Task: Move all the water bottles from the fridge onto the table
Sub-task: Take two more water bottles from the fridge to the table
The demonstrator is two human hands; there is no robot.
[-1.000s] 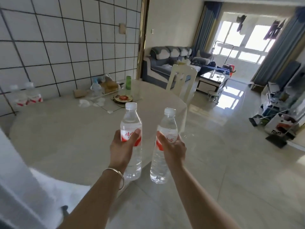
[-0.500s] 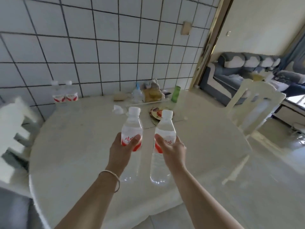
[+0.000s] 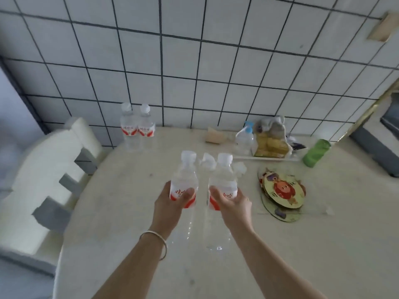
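Red-white labels, script unreadable | left hand (image 3: 172, 203) grips left bottle (image 3: 183, 186) | right hand (image 3: 234, 207) grips right bottle (image 3: 222, 182)

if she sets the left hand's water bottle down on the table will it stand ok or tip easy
Probably stands, but tips fairly easily: the bottle in the left hand is tall and narrow. It looks full of clear water, so likely heavy for its size. The two bottles by the wall stand upright on the same table, which bodes well.

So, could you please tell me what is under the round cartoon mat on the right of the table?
Under the round cartoon mat lies at least one more round mat, its rim sticking out at the near side. The top one covers most of it, so its picture and whether there are others cannot be told.
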